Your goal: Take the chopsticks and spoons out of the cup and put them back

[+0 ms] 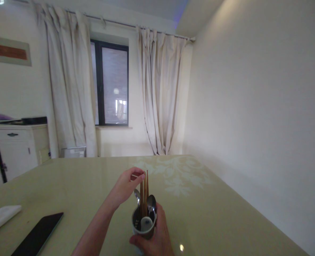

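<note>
A cup (144, 233) stands at the near middle of the table, with my right hand (157, 234) wrapped around its right and near side. Several wooden chopsticks (144, 199) rise upright from it. Metal spoons lean at its rim, one spoon (151, 202) on the right and another spoon (137, 194) on the left. Inside the cup's near side is a small white round piece (146, 223), its kind unclear. My left hand (129, 183) is closed at the top of the chopsticks, thumb and fingers pinching near their upper ends.
On the glossy pale green table (88, 188), a dark phone (38, 234) lies at the near left, beside a white folded item (3, 218) at the edge. A white cabinet (16, 149) stands beyond on the left. The wall (261, 106) runs along the right.
</note>
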The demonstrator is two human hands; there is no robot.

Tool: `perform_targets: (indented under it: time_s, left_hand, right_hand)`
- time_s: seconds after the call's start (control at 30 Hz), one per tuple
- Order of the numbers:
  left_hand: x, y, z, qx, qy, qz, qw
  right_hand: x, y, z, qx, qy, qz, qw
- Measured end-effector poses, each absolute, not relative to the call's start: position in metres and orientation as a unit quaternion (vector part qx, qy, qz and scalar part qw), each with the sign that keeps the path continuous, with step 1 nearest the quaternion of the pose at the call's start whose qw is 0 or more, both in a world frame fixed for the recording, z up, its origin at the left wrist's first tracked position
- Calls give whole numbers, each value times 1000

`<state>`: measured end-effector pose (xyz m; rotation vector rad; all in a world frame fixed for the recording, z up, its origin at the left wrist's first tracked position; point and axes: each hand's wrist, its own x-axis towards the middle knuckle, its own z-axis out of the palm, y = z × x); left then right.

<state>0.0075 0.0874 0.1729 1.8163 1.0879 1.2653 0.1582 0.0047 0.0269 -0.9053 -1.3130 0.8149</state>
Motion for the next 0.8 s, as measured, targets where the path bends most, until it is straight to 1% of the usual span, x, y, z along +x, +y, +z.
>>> perform_targets:
  time_s: [0.2, 0.27, 0.37, 0.43, 0.57, 0.67, 0.8]
  left_hand:
    - [8, 88, 170, 681, 414, 481, 366]
    - [7, 88, 170, 675, 414, 479, 379]
    - [5, 87, 171, 670, 417, 474, 390]
    - [4, 87, 170, 672, 410, 466, 404]
    - [4, 87, 166, 685, 371, 443, 443]
    - [3, 89, 162, 686, 366, 436, 452]
    - [-1, 89, 161, 682, 385, 415, 464]
  right_hand:
    - [172, -5, 36, -389, -605, 318, 617]
    - [181, -3, 50, -415, -595, 280, 628]
    - [192, 11, 91, -453, -593, 205, 634]
    - [194, 26, 124, -477, -607, 198, 605]
    - [189, 56, 168, -477, -683, 260, 488]
    - [184, 67, 174, -466, -719, 259, 446]
    - [185, 71, 170, -472, -731, 234, 432]
